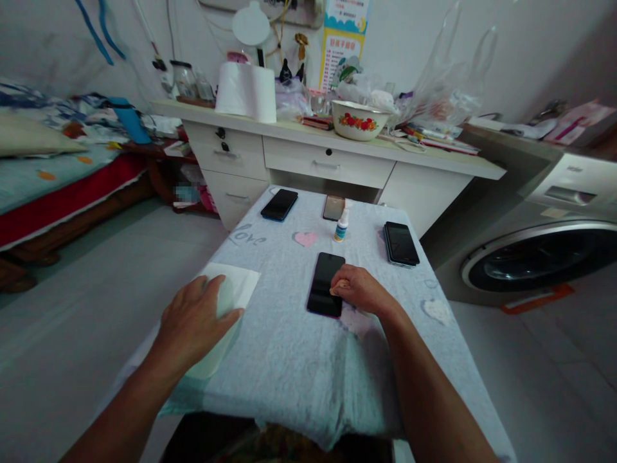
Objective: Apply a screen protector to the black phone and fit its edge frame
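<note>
A black smartphone lies face up on the cloth-covered table. At its right edge, my right hand is closed round a small tan cloth, which touches the screen; most of the cloth is hidden in my fingers. My left hand, thumb and fingers apart, rests over a white sheet and a pale green flat piece beneath it. Beyond the phone stands a small white spray bottle with a blue and orange label.
More phones lie around the tabletop: a dark one far left, a golden-brown one at the back, a black stack at right. Behind is a white desk with a floral bowl. A washing machine stands right.
</note>
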Demonstrator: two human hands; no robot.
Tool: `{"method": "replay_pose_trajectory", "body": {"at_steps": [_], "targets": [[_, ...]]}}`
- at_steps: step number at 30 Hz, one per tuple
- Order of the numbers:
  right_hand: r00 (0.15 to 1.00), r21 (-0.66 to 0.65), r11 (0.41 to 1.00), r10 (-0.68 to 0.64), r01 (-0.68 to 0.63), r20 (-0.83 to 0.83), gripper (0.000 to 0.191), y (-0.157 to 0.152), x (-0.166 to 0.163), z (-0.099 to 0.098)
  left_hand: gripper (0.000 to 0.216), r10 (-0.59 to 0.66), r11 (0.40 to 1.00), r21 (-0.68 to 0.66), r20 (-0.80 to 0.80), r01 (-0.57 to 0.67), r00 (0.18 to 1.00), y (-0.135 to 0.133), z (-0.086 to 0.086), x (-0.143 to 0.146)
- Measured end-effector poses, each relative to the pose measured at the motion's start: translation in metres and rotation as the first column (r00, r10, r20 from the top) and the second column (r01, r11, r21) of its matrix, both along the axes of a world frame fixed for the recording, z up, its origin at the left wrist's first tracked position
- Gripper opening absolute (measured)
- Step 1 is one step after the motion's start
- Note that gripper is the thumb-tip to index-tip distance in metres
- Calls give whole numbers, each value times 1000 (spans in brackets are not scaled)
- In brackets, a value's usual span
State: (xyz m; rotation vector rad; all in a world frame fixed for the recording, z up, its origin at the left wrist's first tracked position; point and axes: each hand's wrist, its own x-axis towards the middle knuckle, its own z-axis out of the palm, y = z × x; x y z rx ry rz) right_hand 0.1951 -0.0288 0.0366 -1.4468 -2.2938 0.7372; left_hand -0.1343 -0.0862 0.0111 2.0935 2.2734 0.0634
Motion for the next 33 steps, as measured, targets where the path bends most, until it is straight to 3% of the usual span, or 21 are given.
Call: {"method": "replay_pose_trajectory", "body": {"at_steps": [25, 33], "targets": [[1000, -20, 1000, -3, 2, -28, 8, -2, 1, -1, 60, -45, 999, 27, -22, 46, 999, 9, 0, -10], [999, 5, 1000, -7, 7, -41, 8, -3, 2, 3, 59, -45, 999, 15, 6, 45, 999, 9, 8, -6]]}}
